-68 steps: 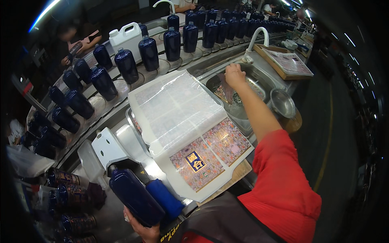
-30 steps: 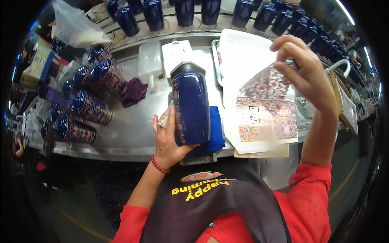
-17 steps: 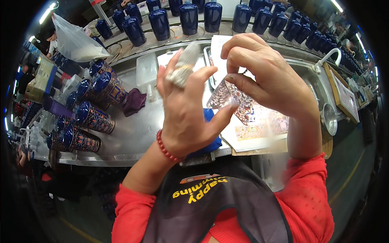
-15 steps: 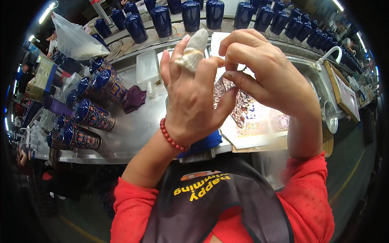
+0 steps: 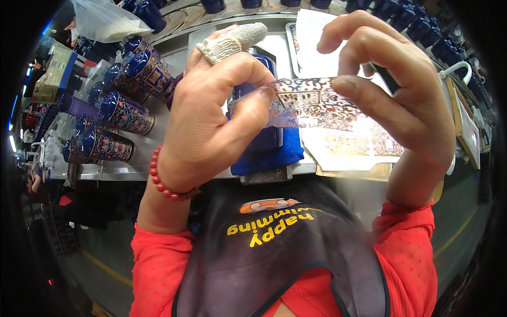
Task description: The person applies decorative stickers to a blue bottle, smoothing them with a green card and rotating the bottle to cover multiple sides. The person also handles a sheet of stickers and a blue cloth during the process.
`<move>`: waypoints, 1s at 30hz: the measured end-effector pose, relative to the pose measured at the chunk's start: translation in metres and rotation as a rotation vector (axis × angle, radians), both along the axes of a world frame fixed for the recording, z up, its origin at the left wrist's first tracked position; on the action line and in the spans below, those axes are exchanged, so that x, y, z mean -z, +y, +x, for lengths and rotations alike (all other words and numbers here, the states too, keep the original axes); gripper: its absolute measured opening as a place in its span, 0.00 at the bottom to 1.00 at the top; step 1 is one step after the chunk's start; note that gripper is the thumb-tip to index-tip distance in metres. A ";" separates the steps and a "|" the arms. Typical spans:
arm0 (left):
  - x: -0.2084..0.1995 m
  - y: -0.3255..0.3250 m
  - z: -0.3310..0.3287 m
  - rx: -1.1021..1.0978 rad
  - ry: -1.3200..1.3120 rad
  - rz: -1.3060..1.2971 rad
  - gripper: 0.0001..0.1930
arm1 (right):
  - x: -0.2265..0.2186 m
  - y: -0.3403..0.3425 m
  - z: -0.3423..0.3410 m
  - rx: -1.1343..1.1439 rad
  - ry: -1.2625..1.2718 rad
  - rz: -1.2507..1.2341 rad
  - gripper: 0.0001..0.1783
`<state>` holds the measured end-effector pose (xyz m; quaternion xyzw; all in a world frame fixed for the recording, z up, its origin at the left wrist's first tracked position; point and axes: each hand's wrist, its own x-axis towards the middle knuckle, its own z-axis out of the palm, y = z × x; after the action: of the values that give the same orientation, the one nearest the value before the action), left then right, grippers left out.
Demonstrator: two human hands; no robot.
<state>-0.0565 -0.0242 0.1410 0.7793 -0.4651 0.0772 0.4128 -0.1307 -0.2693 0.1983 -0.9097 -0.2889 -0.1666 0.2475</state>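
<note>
A thin, see-through patterned decal film is stretched in the air between my hands. My left hand pinches its left end between thumb and index finger. A grey knitted finger sleeve covers one finger of this hand, and red beads circle the wrist. My right hand pinches the film's upper right corner with its thumb and a finger, the other fingers raised. Behind the film and partly hidden, a glossy dark blue bottle lies on a bright blue cloth.
Several blue bottles with patterned decals stand on the metal counter to the left, near a clear plastic bag. Printed sheets lie on a board at right. Plain blue bottles line the back. A white tap rises at far right.
My hands have moved apart, and the film, crumpled before, is now spread flat between them. My view has shifted, so the blue bottle on the cloth shows.
</note>
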 end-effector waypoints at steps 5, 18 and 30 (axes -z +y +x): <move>0.015 0.007 0.020 -0.050 0.354 -0.046 0.07 | 0.042 -0.011 0.029 -0.044 0.187 0.342 0.11; 0.091 -0.010 0.076 -0.265 0.481 -0.084 0.10 | 0.159 -0.018 0.097 0.180 0.444 0.610 0.12; 0.104 -0.012 0.086 -0.297 0.494 -0.123 0.11 | 0.185 -0.022 0.112 0.188 0.449 0.599 0.09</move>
<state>0.0299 -0.0362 0.0373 0.8077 -0.2256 -0.0273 0.5441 -0.0189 -0.2914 0.0137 -0.8335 -0.0813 -0.0621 0.5429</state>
